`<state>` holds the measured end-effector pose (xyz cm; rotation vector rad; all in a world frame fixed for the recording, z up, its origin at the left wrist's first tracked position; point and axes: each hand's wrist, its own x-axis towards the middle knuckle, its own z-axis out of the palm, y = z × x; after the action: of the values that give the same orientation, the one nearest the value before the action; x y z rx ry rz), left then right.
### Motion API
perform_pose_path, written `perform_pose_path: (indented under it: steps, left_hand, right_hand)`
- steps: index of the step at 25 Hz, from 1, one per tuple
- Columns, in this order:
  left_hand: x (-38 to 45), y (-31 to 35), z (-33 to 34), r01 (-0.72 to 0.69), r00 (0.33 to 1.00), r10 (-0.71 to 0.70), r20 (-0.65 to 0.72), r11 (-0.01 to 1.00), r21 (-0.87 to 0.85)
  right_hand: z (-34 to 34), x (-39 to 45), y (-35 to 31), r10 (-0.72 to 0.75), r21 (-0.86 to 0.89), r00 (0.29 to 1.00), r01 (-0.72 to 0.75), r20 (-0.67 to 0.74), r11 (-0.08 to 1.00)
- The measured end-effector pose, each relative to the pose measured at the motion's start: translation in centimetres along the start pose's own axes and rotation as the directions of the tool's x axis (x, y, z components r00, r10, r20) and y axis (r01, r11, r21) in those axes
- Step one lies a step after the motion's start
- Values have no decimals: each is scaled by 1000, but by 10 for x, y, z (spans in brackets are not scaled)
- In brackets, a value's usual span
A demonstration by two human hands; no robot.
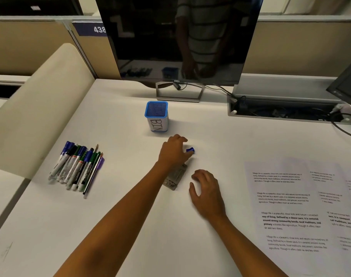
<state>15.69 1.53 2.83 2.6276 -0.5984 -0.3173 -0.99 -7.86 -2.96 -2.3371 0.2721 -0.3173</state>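
Gripped in L hand (173, 151): blue-cap marker (190, 150), mid bench (130, 226), blurry. R hand (206, 191) loose, nothing held, just beside. Behind: BIN cup (156, 116). Pen pile (76, 168) nr left edge, papers (290, 206) nr right.

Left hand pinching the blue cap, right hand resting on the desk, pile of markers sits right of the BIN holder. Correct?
One slip: the pile of markers lies to the left of the BIN holder, as the head view shows. The rest holds: left hand pinching the blue cap, right hand resting on the desk.
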Motion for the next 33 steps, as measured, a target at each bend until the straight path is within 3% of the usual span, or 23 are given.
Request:
perform_pose_path:
  steps: [5,8,11,16,20,22,25,33]
  left_hand:
    - [14,4,15,49,998,-53,29,991,125]
    - [13,0,12,79,996,-80,-50,997,-7]
    - [-3,-21,-5,84,955,-129,-266,981,-175]
    - [-49,-107,-45,269,759,-388,-523,918,-291]
    - [-96,-186,-76,530,537,-596,-598,789,-311]
    - [-113,-212,-88,638,456,-661,-596,710,-298]
    - [-123,-227,-94,713,446,-691,-569,658,-240]
    - [-117,-229,-92,738,441,-711,-548,634,-230]
  right_hand:
    - [3,0,0,43,-18,999,-42,18,999]
    - [2,1,0,39,-21,999,-39,20,999]
    - [1,1,1,29,-20,999,-29,18,999]
    - [1,1,3,-6,-26,1000,6,3,1000]
    - [4,1,4,-30,-37,999,29,-18,999]
    - [5,2,5,-31,-40,999,30,-21,999]
    - [6,2,6,-37,-40,999,36,-20,999]
    - [5,2,6,-43,-48,999,42,-28,998]
